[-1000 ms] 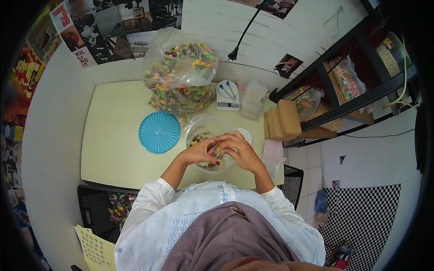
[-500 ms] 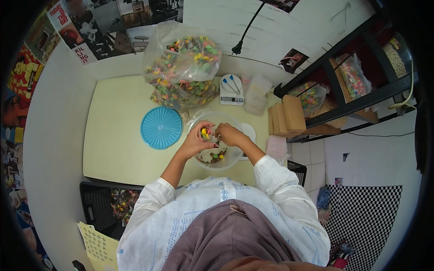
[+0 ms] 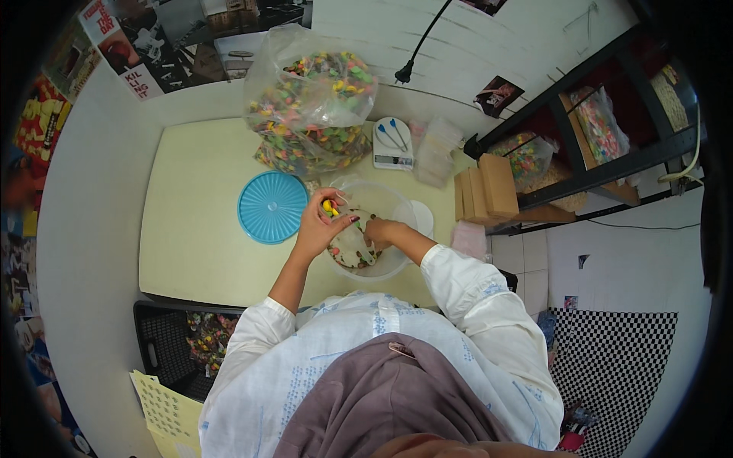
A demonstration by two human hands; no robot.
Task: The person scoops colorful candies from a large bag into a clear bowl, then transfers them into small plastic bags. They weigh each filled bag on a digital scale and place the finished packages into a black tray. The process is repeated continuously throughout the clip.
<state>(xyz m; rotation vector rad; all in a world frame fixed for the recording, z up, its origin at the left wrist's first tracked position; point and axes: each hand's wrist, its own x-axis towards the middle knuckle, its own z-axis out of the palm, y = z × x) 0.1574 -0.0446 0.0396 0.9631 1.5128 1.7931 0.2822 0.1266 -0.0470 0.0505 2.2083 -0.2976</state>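
In the frame's centre, the left hand [image 3: 316,220] curls around a small clear container [image 3: 337,204] of multicoloured pieces [image 3: 328,206], over the left edge of a round translucent plastic tub [image 3: 398,256]. The right hand [image 3: 382,232] dips inside, fingers bunched, grasp unclear.

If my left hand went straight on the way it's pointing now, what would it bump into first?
Probably the big clear bag of colourful pieces, standing beyond your left hand toward the wall. Depth is unclear, though, so the clear tub might come first.
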